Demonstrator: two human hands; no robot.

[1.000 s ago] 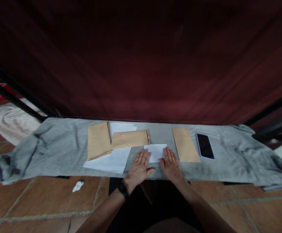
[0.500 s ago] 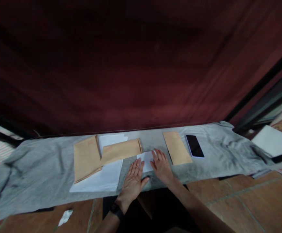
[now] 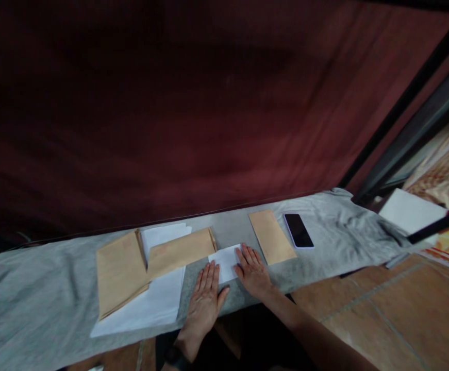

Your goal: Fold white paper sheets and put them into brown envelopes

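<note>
A small white sheet of paper [image 3: 225, 262], perhaps folded, lies flat on the grey cloth. My left hand [image 3: 204, 296] rests palm down on its left edge, fingers stretched out and the thumb apart. On the paper's right edge lies my right hand [image 3: 252, 273], also flat with its fingers extended. Just beyond my left hand a stack of brown envelopes [image 3: 181, 251] touches the paper's upper left corner. A single brown envelope [image 3: 272, 237] is to the right of my right hand.
Larger white sheets [image 3: 143, 315] lie at the left, partly under another pile of brown envelopes [image 3: 120, 270]. A phone [image 3: 299, 230] sits at the right on the grey cloth [image 3: 344, 232]. A dark red panel [image 3: 209, 129] rises along the far edge.
The view has swung to the right. My right hand lifted its fingers into a curl at the paper's right edge, then flattened there again. My left hand has stayed on the left edge.
</note>
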